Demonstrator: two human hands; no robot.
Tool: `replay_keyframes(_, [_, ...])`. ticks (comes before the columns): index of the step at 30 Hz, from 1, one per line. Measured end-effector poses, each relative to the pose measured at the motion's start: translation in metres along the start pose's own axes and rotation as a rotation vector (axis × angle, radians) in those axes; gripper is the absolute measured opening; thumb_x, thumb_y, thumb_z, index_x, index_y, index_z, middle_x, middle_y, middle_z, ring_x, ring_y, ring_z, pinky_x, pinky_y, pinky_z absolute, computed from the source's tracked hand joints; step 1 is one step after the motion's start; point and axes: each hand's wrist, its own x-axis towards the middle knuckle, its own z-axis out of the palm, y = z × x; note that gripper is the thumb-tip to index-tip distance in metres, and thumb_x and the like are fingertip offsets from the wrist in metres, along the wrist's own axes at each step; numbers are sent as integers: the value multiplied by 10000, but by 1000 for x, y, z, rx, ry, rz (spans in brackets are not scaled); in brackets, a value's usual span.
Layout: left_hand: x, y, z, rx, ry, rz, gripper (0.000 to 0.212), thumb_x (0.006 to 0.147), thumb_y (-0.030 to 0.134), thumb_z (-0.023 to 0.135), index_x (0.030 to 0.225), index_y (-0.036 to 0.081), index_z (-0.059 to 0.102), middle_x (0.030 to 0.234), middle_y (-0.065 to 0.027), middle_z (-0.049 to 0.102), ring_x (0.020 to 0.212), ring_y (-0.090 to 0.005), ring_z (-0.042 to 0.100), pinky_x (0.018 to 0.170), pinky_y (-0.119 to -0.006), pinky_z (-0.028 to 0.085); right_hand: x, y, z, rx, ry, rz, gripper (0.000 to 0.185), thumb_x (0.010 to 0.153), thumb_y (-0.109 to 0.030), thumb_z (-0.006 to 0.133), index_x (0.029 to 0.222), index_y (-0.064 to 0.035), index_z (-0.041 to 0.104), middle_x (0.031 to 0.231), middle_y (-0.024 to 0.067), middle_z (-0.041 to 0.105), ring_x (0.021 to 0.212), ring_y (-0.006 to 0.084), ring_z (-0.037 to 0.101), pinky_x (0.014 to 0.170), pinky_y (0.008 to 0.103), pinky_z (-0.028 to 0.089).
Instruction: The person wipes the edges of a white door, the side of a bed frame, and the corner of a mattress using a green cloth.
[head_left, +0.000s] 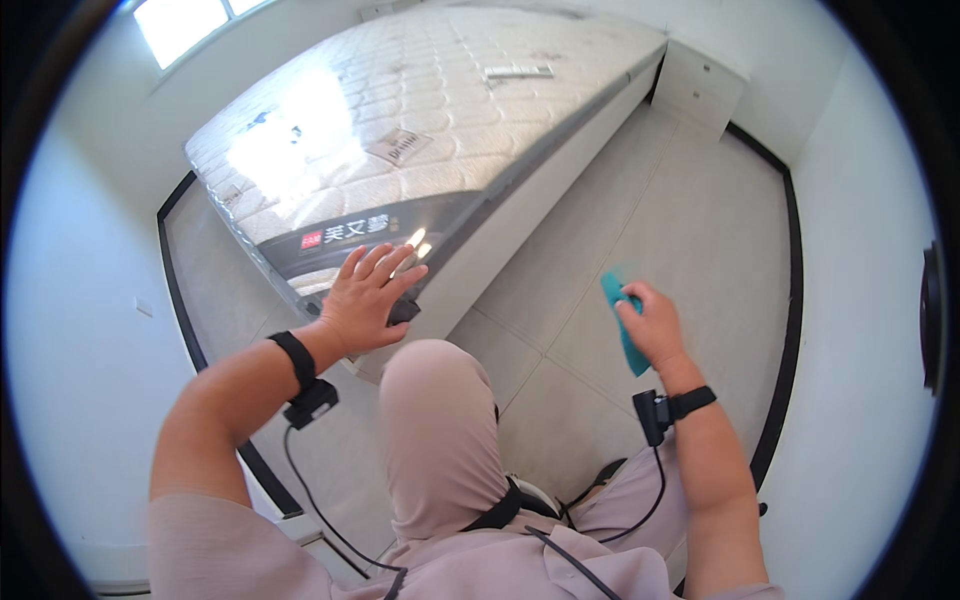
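Observation:
My left hand (367, 300) lies with fingers spread on the near corner of a plastic-wrapped mattress (450, 120). Nothing is in that hand. The mattress has a quilted pale top, a dark band bearing writing, and a bright glare on its film. Off to the right, my right hand (651, 324) is shut on a teal cloth (628, 330), held over the tiled floor and apart from the bed. The cloth hangs out above and below the fist, its upper end blurred. Under the mattress is a white bed base (540, 202).
A white nightstand (699, 86) stands by the far end of the bed. Pale floor tiles (720, 217) lie on the right, edged by a black baseboard (789, 285). Cables (330, 517) run from the wrist-worn devices towards my waist. My bent knee (439, 405) is close to the bed's corner.

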Motion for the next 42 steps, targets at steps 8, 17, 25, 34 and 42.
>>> replay_keyframes(8, [-13, -7, -3, -159, 13, -188, 639, 815, 395, 627, 1385, 173, 444, 1478, -102, 376, 1334, -317, 387, 1069, -443, 323, -31, -150, 20, 126, -163, -190, 253, 835, -249, 632, 1005, -63, 627, 918, 168, 665, 836, 355, 634, 724, 412, 499])
replay_keyframes(17, [2, -13, 15, -65, -165, -348, 666, 902, 506, 494, 1478, 223, 313, 1543, -106, 258, 1403, -353, 239, 1105, -497, 226, -14, -160, 78, 487, -196, 28, 284, 827, -234, 644, 1019, -26, 627, 902, 173, 676, 836, 329, 648, 751, 392, 509])
replay_keyframes(25, [7, -27, 11, -163, -416, -443, 743, 894, 599, 453, 1519, 275, 215, 1598, -71, 133, 1458, -361, 117, 1144, -524, 135, -13, -194, 146, 647, -213, 119, 295, 831, -249, 629, 1036, -38, 619, 941, 170, 678, 884, 328, 655, 780, 399, 509])
replay_keyframes(34, [11, -16, 26, -177, -101, -436, 698, 834, 537, 560, 1454, 285, 364, 1542, -48, 290, 1423, -309, 238, 1143, -470, 204, -64, -118, 263, 1323, -261, 1031, 293, 931, -225, 535, 1100, 13, 557, 1060, 164, 611, 958, 303, 590, 842, 438, 485])
replay_keyframes(42, [-2, 2, 10, 90, 45, -448, 589, 811, 452, 617, 1357, 258, 515, 1413, -58, 489, 1305, -275, 448, 1064, -417, 349, -86, -127, 296, 1484, -245, 1310, 344, 934, -215, 541, 1156, 47, 530, 1125, 195, 577, 996, 322, 562, 860, 465, 464])
